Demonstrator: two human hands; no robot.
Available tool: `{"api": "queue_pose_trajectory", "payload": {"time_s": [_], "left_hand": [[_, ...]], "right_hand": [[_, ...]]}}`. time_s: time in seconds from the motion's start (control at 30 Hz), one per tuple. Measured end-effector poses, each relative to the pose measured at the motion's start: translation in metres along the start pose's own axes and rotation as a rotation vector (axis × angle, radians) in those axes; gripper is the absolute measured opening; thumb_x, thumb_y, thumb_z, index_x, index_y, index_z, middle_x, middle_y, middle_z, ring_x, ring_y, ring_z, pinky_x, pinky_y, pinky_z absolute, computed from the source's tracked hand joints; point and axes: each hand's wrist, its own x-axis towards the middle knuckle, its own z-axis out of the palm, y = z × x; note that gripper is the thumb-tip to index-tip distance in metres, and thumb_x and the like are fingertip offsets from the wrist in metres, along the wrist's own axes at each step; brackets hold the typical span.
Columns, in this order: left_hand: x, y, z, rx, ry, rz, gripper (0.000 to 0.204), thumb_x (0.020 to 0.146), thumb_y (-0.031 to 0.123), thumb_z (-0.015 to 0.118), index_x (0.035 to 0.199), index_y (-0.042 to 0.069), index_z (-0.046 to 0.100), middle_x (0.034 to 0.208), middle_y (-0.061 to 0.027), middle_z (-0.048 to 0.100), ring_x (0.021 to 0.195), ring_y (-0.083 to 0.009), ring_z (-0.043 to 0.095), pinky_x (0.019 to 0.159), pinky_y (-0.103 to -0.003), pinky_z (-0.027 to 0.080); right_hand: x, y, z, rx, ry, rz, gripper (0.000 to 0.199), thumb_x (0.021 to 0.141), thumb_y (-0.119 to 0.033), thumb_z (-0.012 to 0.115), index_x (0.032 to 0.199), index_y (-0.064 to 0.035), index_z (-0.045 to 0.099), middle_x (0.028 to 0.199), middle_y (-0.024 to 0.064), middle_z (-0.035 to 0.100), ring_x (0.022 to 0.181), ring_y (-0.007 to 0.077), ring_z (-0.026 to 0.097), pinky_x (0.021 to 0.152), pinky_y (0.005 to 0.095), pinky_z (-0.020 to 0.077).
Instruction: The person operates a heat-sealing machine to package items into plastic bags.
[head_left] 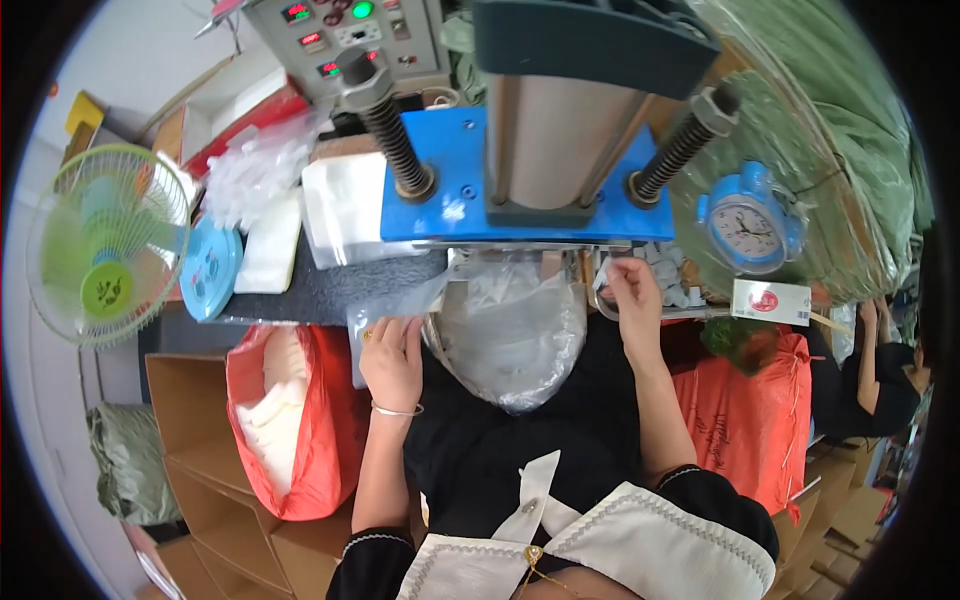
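My left hand (pixel 392 365) has its fingers closed on the lower edge of a translucent plastic bag (pixel 420 302), left of the press. My right hand (pixel 635 298) pinches a small whitish piece (pixel 603 274) at the front right of the press; its kind is too small to make out. Between my hands, a rounded tray (pixel 515 345) wrapped in clear plastic juts toward my body. Above it is the press's blue plate (pixel 440 205), with a thick metal cylinder (pixel 545 150) and a spring-loaded bolt on either side.
Small grey-white pieces (pixel 668 280) lie in a holder beside my right hand. A blue alarm clock (pixel 748 228) and a white box (pixel 770 302) are farther right. Red bags (pixel 340 430) hang on both sides. A green fan (pixel 110 245) stands left; another person (pixel 885 385) sits far right.
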Motion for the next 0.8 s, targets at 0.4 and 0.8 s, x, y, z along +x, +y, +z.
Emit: {"api": "queue_pose_trajectory", "payload": {"time_s": [0.4, 0.8], "left_hand": [[-0.010, 0.052, 0.044, -0.810, -0.446, -0.363, 0.020, 0.087, 0.017, 0.066, 0.087, -0.003, 0.068, 0.067, 0.0006, 0.062, 0.056, -0.0036, 0.050, 0.050, -0.020, 0.040], [0.044, 0.031, 0.084, -0.603, -0.331, -0.172, 0.034, 0.084, 0.031, 0.067, 0.069, 0.000, 0.063, 0.052, -0.0075, 0.054, 0.049, -0.0202, 0.054, 0.054, -0.033, 0.046]], "right_hand": [[0.007, -0.033, 0.055, -0.500, -0.608, -0.421, 0.015, 0.088, -0.007, 0.053, 0.100, -0.0022, 0.061, 0.088, 0.0105, 0.057, 0.084, 0.0259, 0.056, 0.077, 0.0333, 0.0441], [0.067, 0.046, -0.003, -1.164, -0.129, -0.512, 0.024, 0.084, -0.007, 0.050, 0.102, 0.0057, 0.058, 0.105, 0.0262, 0.058, 0.104, 0.0426, 0.050, 0.089, 0.0478, 0.0400]]}}
